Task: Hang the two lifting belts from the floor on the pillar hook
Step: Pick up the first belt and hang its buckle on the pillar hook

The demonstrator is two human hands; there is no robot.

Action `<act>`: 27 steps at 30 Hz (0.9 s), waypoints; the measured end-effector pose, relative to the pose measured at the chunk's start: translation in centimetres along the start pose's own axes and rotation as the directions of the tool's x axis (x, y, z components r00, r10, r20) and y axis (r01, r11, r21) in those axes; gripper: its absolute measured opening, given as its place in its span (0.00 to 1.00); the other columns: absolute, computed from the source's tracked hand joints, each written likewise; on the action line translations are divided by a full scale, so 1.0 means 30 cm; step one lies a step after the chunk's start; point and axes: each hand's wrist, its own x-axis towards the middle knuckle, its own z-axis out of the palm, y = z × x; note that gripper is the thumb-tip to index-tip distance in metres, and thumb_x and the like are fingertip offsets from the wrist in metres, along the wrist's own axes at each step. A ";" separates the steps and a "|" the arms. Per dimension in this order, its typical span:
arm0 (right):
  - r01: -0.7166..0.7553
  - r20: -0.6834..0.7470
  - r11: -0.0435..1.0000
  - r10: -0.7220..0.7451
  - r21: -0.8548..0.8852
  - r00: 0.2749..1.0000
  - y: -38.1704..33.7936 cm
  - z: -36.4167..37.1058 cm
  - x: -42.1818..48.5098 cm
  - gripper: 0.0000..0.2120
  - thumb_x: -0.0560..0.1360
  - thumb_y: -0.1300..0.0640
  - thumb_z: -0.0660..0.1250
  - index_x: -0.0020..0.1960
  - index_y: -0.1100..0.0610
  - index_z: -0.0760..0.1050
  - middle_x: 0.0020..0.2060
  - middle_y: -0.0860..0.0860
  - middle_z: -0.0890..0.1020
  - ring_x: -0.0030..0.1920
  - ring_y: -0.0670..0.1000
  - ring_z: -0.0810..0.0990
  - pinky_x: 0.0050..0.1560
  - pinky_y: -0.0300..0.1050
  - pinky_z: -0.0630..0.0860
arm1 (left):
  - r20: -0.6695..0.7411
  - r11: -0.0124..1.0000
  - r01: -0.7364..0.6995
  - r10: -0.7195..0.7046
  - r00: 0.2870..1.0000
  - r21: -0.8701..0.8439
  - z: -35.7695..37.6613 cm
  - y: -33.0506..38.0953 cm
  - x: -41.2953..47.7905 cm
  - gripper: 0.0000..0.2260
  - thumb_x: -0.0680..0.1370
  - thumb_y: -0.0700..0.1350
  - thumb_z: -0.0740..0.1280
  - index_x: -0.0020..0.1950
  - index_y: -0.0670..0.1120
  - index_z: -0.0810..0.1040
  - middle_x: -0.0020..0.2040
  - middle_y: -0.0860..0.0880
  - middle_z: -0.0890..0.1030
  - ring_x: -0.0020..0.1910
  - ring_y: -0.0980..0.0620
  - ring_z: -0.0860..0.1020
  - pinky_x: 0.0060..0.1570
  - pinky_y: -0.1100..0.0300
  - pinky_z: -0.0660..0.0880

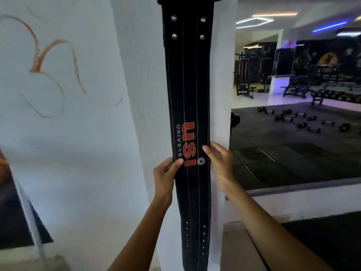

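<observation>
**Belt steadied against the pillar**

While the black leather lifting belt (188, 94) hangs down the white pillar (220, 94), its top out of view above the grip, left hand (166, 174) pinches its edge and right hand (218, 159) rests fingers loosely opposite. Judged: letting go comes next, then checking for the second belt.

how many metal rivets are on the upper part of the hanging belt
4, in two pairs on the black lifting belt: upper left, upper right, lower left, lower right. The belt's top runs out of frame, so more may be hidden.
</observation>
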 end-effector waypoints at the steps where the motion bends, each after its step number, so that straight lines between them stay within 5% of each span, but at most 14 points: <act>1: -0.049 -0.005 0.999 0.049 -0.009 0.999 0.033 -0.021 -0.029 0.05 0.73 0.63 0.68 0.47 0.56 0.80 0.42 0.48 0.85 0.43 0.43 0.84 0.45 0.35 0.79 | 0.009 0.999 0.046 -0.046 0.999 0.008 -0.008 -0.040 -0.028 0.06 0.76 0.39 0.66 0.48 0.41 0.83 0.43 0.44 0.85 0.44 0.47 0.84 0.49 0.53 0.81; 7: -0.174 0.021 0.980 0.177 -0.099 0.984 0.141 -0.081 -0.100 0.12 0.72 0.65 0.68 0.55 0.66 0.78 0.44 0.50 0.83 0.41 0.41 0.84 0.48 0.36 0.80 | -0.017 0.993 0.114 -0.114 0.993 0.008 -0.030 -0.116 -0.054 0.06 0.75 0.38 0.67 0.48 0.44 0.84 0.43 0.48 0.86 0.45 0.50 0.83 0.48 0.59 0.80; 12: -0.215 -0.009 0.970 0.215 -0.116 0.977 0.170 -0.065 -0.133 0.09 0.72 0.63 0.68 0.51 0.64 0.79 0.42 0.51 0.83 0.42 0.46 0.83 0.52 0.44 0.79 | -0.017 0.989 0.146 -0.146 0.989 0.020 -0.051 -0.136 -0.076 0.05 0.76 0.38 0.67 0.45 0.44 0.83 0.39 0.52 0.85 0.42 0.55 0.83 0.43 0.66 0.78; 17: -0.238 -0.035 0.950 0.236 -0.203 0.971 0.177 -0.036 -0.163 0.06 0.75 0.61 0.65 0.50 0.61 0.78 0.40 0.47 0.81 0.41 0.43 0.80 0.44 0.32 0.76 | 0.075 0.941 0.262 -0.283 0.956 0.217 -0.098 -0.190 -0.105 0.04 0.77 0.42 0.66 0.44 0.45 0.80 0.44 0.45 0.82 0.46 0.48 0.81 0.45 0.64 0.78; 20: -0.400 -0.104 0.854 0.389 -0.333 0.915 0.280 -0.071 -0.265 0.08 0.77 0.60 0.63 0.55 0.61 0.75 0.44 0.52 0.80 0.49 0.51 0.75 0.41 0.33 0.70 | 0.196 0.871 0.286 -0.385 0.902 0.399 -0.163 -0.288 -0.194 0.12 0.77 0.41 0.65 0.60 0.43 0.75 0.57 0.46 0.79 0.58 0.46 0.77 0.56 0.58 0.75; 23: -0.594 -0.231 0.703 0.549 -0.391 0.803 0.404 -0.142 -0.444 0.18 0.77 0.57 0.63 0.65 0.63 0.69 0.61 0.57 0.73 0.58 0.55 0.72 0.53 0.42 0.70 | 0.210 0.795 0.360 -0.508 0.836 0.489 -0.211 -0.358 -0.337 0.24 0.78 0.39 0.64 0.73 0.44 0.62 0.66 0.50 0.70 0.65 0.50 0.69 0.59 0.60 0.66; 25: -0.664 -0.248 0.639 0.621 -0.388 0.743 0.460 -0.182 -0.567 0.13 0.76 0.53 0.64 0.55 0.60 0.72 0.51 0.50 0.73 0.51 0.50 0.73 0.56 0.45 0.68 | 0.218 0.751 0.425 -0.588 0.779 0.506 -0.236 -0.403 -0.440 0.26 0.78 0.38 0.64 0.74 0.44 0.60 0.69 0.48 0.69 0.67 0.48 0.68 0.54 0.63 0.65; 27: -0.719 -0.249 0.574 0.686 -0.392 0.683 0.473 -0.195 -0.675 0.11 0.74 0.47 0.65 0.45 0.55 0.72 0.38 0.46 0.70 0.39 0.44 0.69 0.42 0.41 0.68 | 0.222 0.697 0.505 -0.673 0.706 0.509 -0.264 -0.455 -0.529 0.26 0.78 0.38 0.65 0.74 0.42 0.60 0.73 0.44 0.66 0.70 0.45 0.67 0.54 0.62 0.66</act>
